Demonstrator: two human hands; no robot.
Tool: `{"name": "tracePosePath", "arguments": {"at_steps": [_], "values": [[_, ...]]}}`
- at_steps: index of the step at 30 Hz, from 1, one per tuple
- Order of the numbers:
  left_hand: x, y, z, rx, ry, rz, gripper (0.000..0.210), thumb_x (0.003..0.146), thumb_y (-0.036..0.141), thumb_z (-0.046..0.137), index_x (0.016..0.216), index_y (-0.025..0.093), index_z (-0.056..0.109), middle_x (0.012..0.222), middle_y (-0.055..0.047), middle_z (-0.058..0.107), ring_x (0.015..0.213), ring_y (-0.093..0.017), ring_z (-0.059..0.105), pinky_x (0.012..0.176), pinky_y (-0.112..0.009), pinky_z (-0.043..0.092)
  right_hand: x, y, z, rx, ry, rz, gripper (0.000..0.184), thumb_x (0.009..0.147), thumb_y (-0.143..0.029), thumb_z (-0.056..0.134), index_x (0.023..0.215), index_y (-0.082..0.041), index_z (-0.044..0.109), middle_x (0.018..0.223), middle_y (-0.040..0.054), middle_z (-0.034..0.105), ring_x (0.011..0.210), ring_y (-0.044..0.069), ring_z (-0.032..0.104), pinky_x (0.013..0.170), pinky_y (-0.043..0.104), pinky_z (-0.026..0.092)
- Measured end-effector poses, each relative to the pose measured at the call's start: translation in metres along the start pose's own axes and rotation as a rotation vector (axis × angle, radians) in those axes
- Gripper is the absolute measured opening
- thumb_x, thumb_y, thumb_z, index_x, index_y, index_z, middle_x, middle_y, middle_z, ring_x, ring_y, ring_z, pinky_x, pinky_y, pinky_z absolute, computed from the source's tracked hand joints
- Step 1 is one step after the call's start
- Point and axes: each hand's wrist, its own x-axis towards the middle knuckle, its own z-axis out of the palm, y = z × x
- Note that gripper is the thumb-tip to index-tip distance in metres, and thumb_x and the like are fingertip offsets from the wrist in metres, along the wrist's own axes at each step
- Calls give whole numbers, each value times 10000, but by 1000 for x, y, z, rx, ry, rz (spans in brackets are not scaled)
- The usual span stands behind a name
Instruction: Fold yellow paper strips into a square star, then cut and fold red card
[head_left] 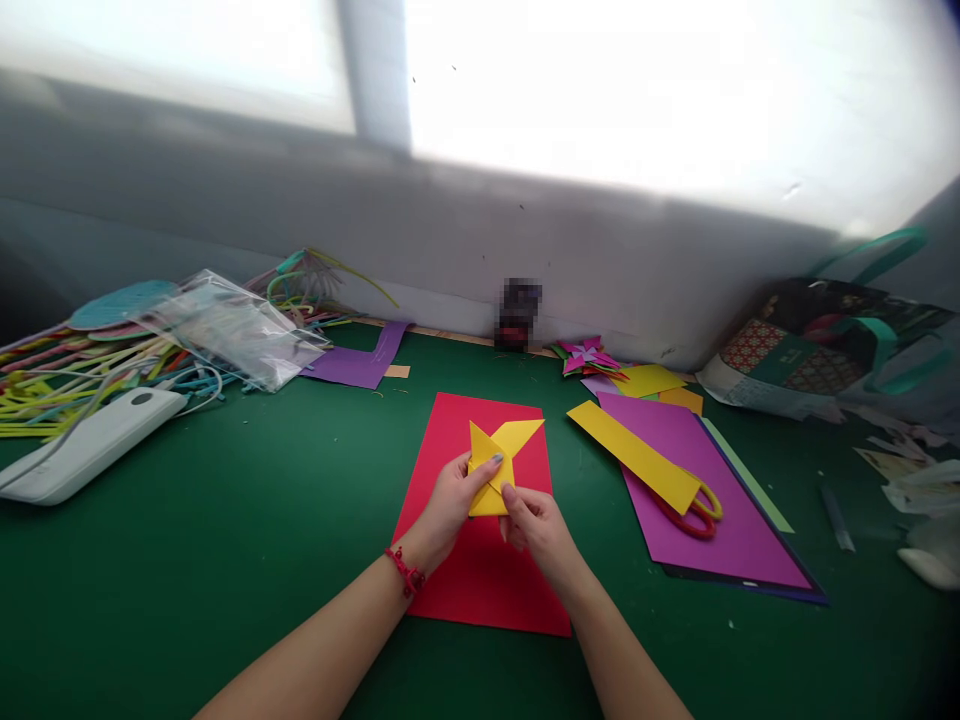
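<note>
A piece of folded yellow paper (489, 497) with pointed flaps is held between my two hands, above a red sheet of paper (480, 580). My left hand (459, 490), with a red beaded bracelet (406, 573) at its wrist, grips the paper's left side, thumb lying across its front. My right hand (534, 520) pinches the lower right corner between thumb and fingers. One long flap points up and to the right, another straight up. The fingers behind the paper are partly hidden.
Right of the red sheet, a yellow strip (637, 455) partly covers scissors (697, 522) on purple sheets (720, 520). Folded paper stars (586, 355) lie at the back. A white power strip (97, 445), pipe cleaners (45, 390) and a clear bag (240, 330) are left. A patterned bag (795, 350) stands right.
</note>
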Motion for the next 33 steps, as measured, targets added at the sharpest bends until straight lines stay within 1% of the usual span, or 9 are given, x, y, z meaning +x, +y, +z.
{"name": "tracePosePath", "arguments": {"at_steps": [5, 10, 17, 20, 22, 24, 27, 29, 33], "values": [[0, -1, 1, -58, -30, -11, 237, 730, 350, 628, 759, 136, 532, 665, 21, 499, 555, -66, 465, 486, -169, 365, -4, 1, 3, 9, 13, -32, 435, 835, -470, 450, 519, -171, 433, 437, -51, 338, 401, 70, 274, 406, 241, 177], [0, 3, 2, -61, -54, -19, 230, 728, 342, 633, 768, 139, 533, 658, 26, 510, 543, -67, 476, 481, -173, 367, -5, 1, 3, -19, 11, -55, 409, 854, -436, 439, 546, -166, 439, 480, -45, 347, 441, 74, 289, 431, 243, 193], [-5, 7, 5, -55, -54, -23, 256, 715, 362, 639, 744, 135, 524, 633, 25, 504, 516, -65, 471, 457, -168, 359, -8, -2, 3, -7, -22, -67, 394, 850, -437, 446, 568, -162, 456, 497, -40, 369, 447, 72, 281, 429, 240, 187], [-9, 9, 6, -27, -60, -28, 251, 729, 372, 622, 763, 138, 537, 648, 20, 515, 525, -68, 478, 467, -168, 368, -10, -6, 3, -28, -19, -58, 433, 827, -467, 466, 524, -159, 460, 449, -39, 366, 420, 73, 301, 417, 238, 196], [-11, 10, 8, 13, -57, -13, 264, 720, 388, 625, 764, 140, 546, 655, 16, 526, 536, -78, 492, 475, -174, 379, -10, -7, 3, -21, 17, -40, 461, 811, -498, 466, 498, -160, 457, 423, -39, 359, 394, 73, 303, 399, 237, 192], [-12, 8, 9, 64, -69, 7, 281, 705, 402, 633, 778, 141, 559, 694, -1, 553, 589, -106, 531, 512, -196, 408, -9, -7, 2, 27, 99, -21, 449, 792, -504, 492, 499, -168, 439, 433, -43, 349, 385, 73, 295, 381, 232, 181], [-14, 6, 12, 111, -113, 19, 281, 712, 396, 627, 817, 142, 571, 768, -27, 581, 692, -149, 567, 588, -231, 440, -7, -7, -1, 108, 200, -23, 394, 771, -447, 558, 520, -177, 418, 473, -50, 339, 410, 74, 292, 380, 223, 190], [-15, 5, 13, 118, -136, 17, 267, 728, 386, 615, 830, 143, 571, 781, -30, 584, 711, -156, 571, 608, -241, 445, -7, -5, -2, 155, 205, -32, 363, 783, -410, 559, 536, -174, 435, 493, -45, 351, 427, 79, 302, 387, 220, 204], [-17, 4, 15, 121, -169, 11, 253, 748, 374, 598, 846, 143, 570, 793, -36, 585, 709, -154, 572, 609, -243, 448, -8, 0, -2, 288, 198, -33, 291, 795, -381, 549, 599, -170, 505, 550, -19, 413, 477, 102, 370, 407, 221, 263]]}}
